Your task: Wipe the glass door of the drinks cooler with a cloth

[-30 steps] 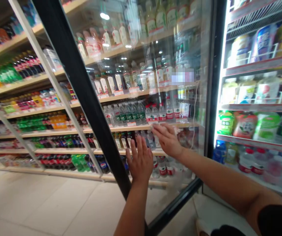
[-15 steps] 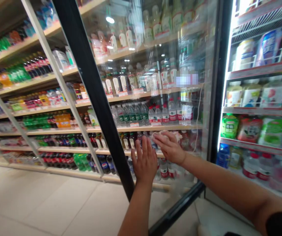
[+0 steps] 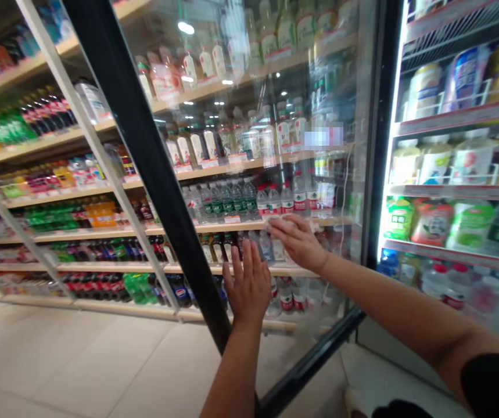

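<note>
An open fridge's glass door (image 3: pixel 240 98) with a black frame (image 3: pixel 144 157) stands in front of me. My left hand (image 3: pixel 249 284) lies flat against the glass near the frame, fingers spread and pointing up, holding nothing. My right hand (image 3: pixel 299 241) is a little higher and to the right, pressing a small white cloth (image 3: pixel 315 225) onto the glass. Only the cloth's edge shows past my fingers. Bottles on store shelves are visible through the pane.
The lit fridge interior (image 3: pixel 449 191) on the right holds several bottles and cans on wire shelves. Long store shelves (image 3: pixel 57 197) packed with drinks run along the left. Pale tiled floor (image 3: pixel 79 360) lies below. The door's lower frame bar (image 3: pixel 314 360) slants near my legs.
My right hand with the cloth has slid slightly up and back across the glass. The left hand stays flat in about the same spot. The view swayed a little.
</note>
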The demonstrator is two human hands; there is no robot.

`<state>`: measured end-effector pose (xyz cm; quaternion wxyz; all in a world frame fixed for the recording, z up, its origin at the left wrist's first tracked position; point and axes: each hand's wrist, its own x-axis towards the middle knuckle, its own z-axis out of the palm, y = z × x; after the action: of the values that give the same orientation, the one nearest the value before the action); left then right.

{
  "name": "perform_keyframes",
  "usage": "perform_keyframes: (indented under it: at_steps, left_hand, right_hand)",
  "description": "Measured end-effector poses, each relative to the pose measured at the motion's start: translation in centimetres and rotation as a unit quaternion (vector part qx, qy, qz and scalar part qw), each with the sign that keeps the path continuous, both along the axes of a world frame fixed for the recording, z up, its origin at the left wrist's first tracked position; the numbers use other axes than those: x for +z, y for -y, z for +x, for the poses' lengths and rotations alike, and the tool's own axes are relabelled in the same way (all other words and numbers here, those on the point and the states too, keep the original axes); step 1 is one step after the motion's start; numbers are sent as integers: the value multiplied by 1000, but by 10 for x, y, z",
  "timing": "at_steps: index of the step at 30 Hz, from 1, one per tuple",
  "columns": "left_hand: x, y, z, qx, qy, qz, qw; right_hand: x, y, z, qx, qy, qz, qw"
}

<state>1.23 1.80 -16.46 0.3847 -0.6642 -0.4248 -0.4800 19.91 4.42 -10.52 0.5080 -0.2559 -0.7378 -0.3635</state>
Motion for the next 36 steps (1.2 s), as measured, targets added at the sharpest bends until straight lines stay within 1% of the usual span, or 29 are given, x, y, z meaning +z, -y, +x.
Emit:
perform_keyframes:
  at_steps: [3,4,5,6,7,9,10,11,12,13,14,16,17,18,19,20,22,23,24,25,26,27,29,30,31,33,35,36]
  left_hand:
    - [0,-1,0,4,-1,6,1000]
    - [0,-2,0,2,0,6,1000]
    - [0,-1,0,0,2,6,1000]
    - [0,-1,0,-1,3,6,1000]
    - [0,-1,0,0,3,7,1000]
    - [1,0,0,6,-1,10,1000]
    - [1,0,0,8,-4,12,1000]
    - [2,0,0,11,-8,13,1000]
    - [3,0,0,16,-12,14,1000]
    - [3,0,0,22,-17,16,999]
    - [4,0,0,29,-21,18,999]
    - [4,0,0,43,-27,23,998]
    - [4,-1,0,47,-28,24,998]
    - [4,-1,1,48,-27,25,998]
    - [4,-1,1,47,-26,25,998]
    - [4,-1,1,46,-25,26,998]
    - [4,-1,0,47,-26,29,998]
    - [4,-1,0,48,-29,32,998]
    - [4,-1,0,51,-31,36,998]
    - [5,-1,0,52,-34,40,997]
    - [5,-2,0,52,-36,44,997]
    - [5,-2,-1,52,-37,47,997]
    - [5,-3,0,54,-39,52,996]
    - [5,-3,0,56,-41,53,996]
    - [5,-3,0,58,-43,53,996]
    - [3,-3,0,60,-44,50,996]
    - [2,-3,-1,58,-40,44,997]
    - [1,-4,-1,53,-37,40,997]
  right_hand:
    - [30,-5,9,-32,-105,5,994]
    - [34,-6,10,-38,-134,11,990]
    - [32,-6,10,-41,-149,16,988]
    - [24,-5,10,-42,-148,21,988]
    - [12,-3,9,-39,-125,22,991]
    - [-15,1,8,-29,-29,18,999]
    - [-25,3,8,-23,26,13,999]
    - [-30,4,9,-20,69,7,997]
    - [-29,4,11,-20,89,2,996]
    - [-23,2,14,-24,80,-3,996]
    - [-13,-1,18,-30,44,-5,999]
    - [7,-7,25,-43,-61,-5,997]
    - [13,-9,27,-49,-107,-3,993]
    - [13,-11,29,-55,-140,-1,989]
    - [9,-12,30,-58,-154,1,986]
    - [0,-11,30,-56,-145,3,988]
    - [-23,-8,30,-42,-76,3,996]
    - [-31,-6,31,-33,-33,0,999]
    - [-34,-5,32,-26,2,-4,1000]
    - [-33,-5,34,-24,17,-7,1000]
    - [-28,-6,37,-29,7,-8,1000]
    - [-19,-8,41,-40,-25,-10,999]
    - [-4,-14,49,-69,-121,-10,990]
    - [-1,-17,52,-82,-166,-10,983]
    - [-3,-19,55,-91,-196,-11,976]
    - [-22,-21,58,-97,-212,-22,972]
    - [-46,-20,62,-88,-185,-35,978]
    - [-55,-20,65,-84,-169,-45,981]
